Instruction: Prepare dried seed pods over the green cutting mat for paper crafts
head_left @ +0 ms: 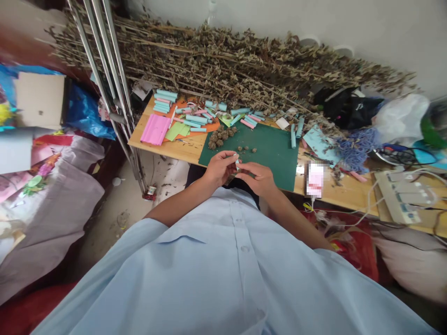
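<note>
My left hand [220, 168] is closed at the near edge of a green cutting mat [268, 156], its thumb and fingers around a small pale blue piece [237, 161] that looks like rolled paper. Fingertips of my right hand [258, 177] pinch at the lower end of the same piece; most of it is hidden by the fingers. Just beyond, a heap of brown dried clumps [220, 136] lies on the mat, with several smaller crumbs [246, 149] to its right. Blue and pink paper rolls [195, 119] are scattered behind the heap.
Pink paper sheets [155, 129] and green slips [177, 131] lie on the wooden table's left. Dried stalks [223, 60] span the back. To the right are a phone [315, 180], blue strings [359, 146] and a power strip [398, 197]. Metal poles [111, 88] stand left.
</note>
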Action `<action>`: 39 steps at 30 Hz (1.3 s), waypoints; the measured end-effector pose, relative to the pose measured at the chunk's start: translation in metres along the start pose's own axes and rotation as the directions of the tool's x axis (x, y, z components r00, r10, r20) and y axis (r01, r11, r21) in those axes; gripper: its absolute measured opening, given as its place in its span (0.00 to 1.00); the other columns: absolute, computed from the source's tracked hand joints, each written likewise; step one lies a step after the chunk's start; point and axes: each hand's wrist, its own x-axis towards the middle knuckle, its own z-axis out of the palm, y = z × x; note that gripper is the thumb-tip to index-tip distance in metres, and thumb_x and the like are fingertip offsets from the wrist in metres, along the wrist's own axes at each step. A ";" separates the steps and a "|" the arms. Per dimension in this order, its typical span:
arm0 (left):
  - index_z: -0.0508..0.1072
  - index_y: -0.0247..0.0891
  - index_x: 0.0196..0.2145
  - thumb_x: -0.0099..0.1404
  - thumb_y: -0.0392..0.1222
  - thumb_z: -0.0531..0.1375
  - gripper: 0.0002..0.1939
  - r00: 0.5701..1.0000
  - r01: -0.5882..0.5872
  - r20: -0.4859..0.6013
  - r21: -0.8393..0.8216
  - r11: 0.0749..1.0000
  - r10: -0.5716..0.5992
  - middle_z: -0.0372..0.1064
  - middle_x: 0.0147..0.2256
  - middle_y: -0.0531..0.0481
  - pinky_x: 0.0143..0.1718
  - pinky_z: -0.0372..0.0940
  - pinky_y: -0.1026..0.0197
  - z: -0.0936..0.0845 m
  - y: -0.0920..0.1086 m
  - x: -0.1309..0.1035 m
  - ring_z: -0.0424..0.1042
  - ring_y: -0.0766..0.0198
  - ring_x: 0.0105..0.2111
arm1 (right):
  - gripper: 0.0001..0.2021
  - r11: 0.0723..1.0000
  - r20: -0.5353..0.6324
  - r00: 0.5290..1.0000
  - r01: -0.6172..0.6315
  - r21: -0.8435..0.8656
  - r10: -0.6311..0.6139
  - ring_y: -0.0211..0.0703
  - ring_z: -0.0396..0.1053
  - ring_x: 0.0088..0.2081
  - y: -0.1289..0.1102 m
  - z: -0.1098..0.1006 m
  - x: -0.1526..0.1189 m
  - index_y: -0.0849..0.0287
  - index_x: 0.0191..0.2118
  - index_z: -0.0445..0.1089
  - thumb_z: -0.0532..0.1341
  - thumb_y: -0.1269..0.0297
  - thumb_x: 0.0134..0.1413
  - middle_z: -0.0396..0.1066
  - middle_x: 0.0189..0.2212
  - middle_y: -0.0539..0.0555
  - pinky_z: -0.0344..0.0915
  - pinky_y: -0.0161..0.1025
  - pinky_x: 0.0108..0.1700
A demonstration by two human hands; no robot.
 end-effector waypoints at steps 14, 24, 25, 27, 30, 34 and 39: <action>0.71 0.37 0.40 0.51 0.49 0.79 0.27 0.999 -0.042 0.003 0.006 0.999 0.042 0.77 0.29 0.52 0.26 0.70 0.63 0.000 -0.006 0.000 0.75 0.65 0.25 | 0.08 0.988 -0.057 0.992 -0.109 0.107 0.115 0.46 0.79 0.32 -0.003 0.008 -0.002 0.46 0.42 0.85 0.69 0.53 0.61 0.82 0.37 0.52 0.77 0.48 0.42; 0.71 0.37 0.40 0.57 0.44 0.76 0.21 0.986 -0.075 -0.146 0.021 0.997 0.077 0.75 0.28 0.54 0.28 0.67 0.66 -0.004 -0.003 0.027 0.74 0.69 0.25 | 0.16 0.935 -0.208 0.928 -0.256 0.244 0.308 0.44 0.79 0.30 0.025 0.003 0.012 0.52 0.44 0.83 0.72 0.49 0.54 0.80 0.29 0.50 0.78 0.46 0.40; 0.70 0.37 0.40 0.58 0.43 0.76 0.20 0.983 -0.080 -0.163 0.022 0.997 0.083 0.75 0.28 0.54 0.28 0.67 0.66 -0.006 -0.002 0.029 0.74 0.68 0.25 | 0.16 0.930 -0.228 0.914 -0.282 0.234 0.334 0.44 0.78 0.29 0.032 0.000 0.014 0.53 0.42 0.82 0.71 0.49 0.54 0.79 0.27 0.50 0.78 0.45 0.39; 0.70 0.37 0.40 0.59 0.41 0.75 0.19 0.977 -0.089 -0.192 0.024 0.996 0.091 0.76 0.28 0.53 0.27 0.67 0.66 -0.009 -0.001 0.033 0.74 0.68 0.25 | 0.16 0.920 -0.241 0.892 -0.342 0.191 0.382 0.44 0.76 0.27 0.046 -0.005 0.018 0.55 0.39 0.82 0.70 0.47 0.53 0.77 0.24 0.49 0.76 0.43 0.36; 0.69 0.38 0.40 0.60 0.42 0.75 0.19 0.970 -0.093 -0.221 0.039 0.995 0.100 0.76 0.28 0.54 0.27 0.67 0.67 -0.013 0.002 0.036 0.74 0.70 0.24 | 0.16 0.913 -0.245 0.881 -0.405 0.055 0.406 0.44 0.75 0.26 0.066 -0.011 0.021 0.55 0.37 0.81 0.69 0.47 0.54 0.76 0.23 0.49 0.73 0.42 0.34; 0.68 0.38 0.40 0.59 0.44 0.75 0.21 0.964 -0.105 -0.238 0.065 0.992 0.118 0.76 0.28 0.54 0.27 0.67 0.67 -0.016 0.003 0.039 0.73 0.71 0.24 | 0.09 0.916 -0.257 0.917 -0.355 -0.185 0.304 0.48 0.78 0.33 0.082 -0.009 0.027 0.54 0.34 0.82 0.68 0.54 0.56 0.80 0.28 0.52 0.74 0.47 0.44; 0.68 0.38 0.42 0.58 0.45 0.76 0.23 0.960 -0.132 -0.231 0.123 0.984 0.157 0.77 0.30 0.53 0.28 0.69 0.67 -0.021 0.002 0.040 0.75 0.70 0.25 | 0.11 0.933 -0.124 0.980 -0.185 -0.307 0.154 0.52 0.79 0.51 0.088 -0.005 0.032 0.50 0.42 0.84 0.64 0.66 0.59 0.84 0.47 0.52 0.72 0.52 0.60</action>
